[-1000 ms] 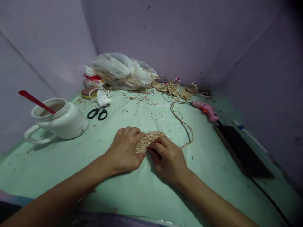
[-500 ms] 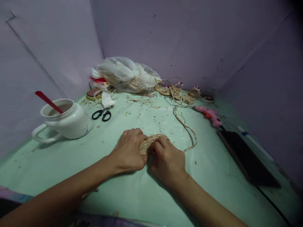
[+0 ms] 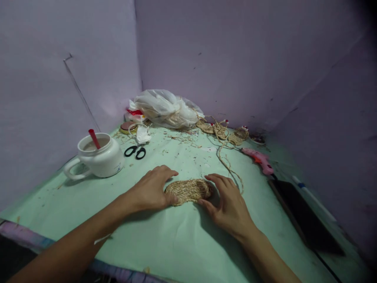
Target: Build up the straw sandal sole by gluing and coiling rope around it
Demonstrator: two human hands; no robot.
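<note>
A small oval sole of coiled straw rope [image 3: 188, 190] lies flat on the green table cover [image 3: 165, 243]. My left hand [image 3: 151, 190] rests at its left end, thumb on the edge, fingers curved over the far side. Cupping its right end is my right hand [image 3: 228, 202], fingers spread on the cover. Both hands touch the sole without closing round it. A loose straw rope [image 3: 228, 165] trails from the sole's right side toward the back.
A white pot [image 3: 100, 159] with a red stick stands at the left. Black scissors [image 3: 135, 151], a plastic bag [image 3: 165, 108], straw pieces [image 3: 224, 131] and a pink glue gun [image 3: 260, 160] lie at the back. A dark slab [image 3: 300, 212] is on the right. Purple walls enclose the table.
Both hands were pressed together over the sole, gripping it. Now they have drawn apart to its two ends and the sole lies flat and fully shown. The camera tilted up.
</note>
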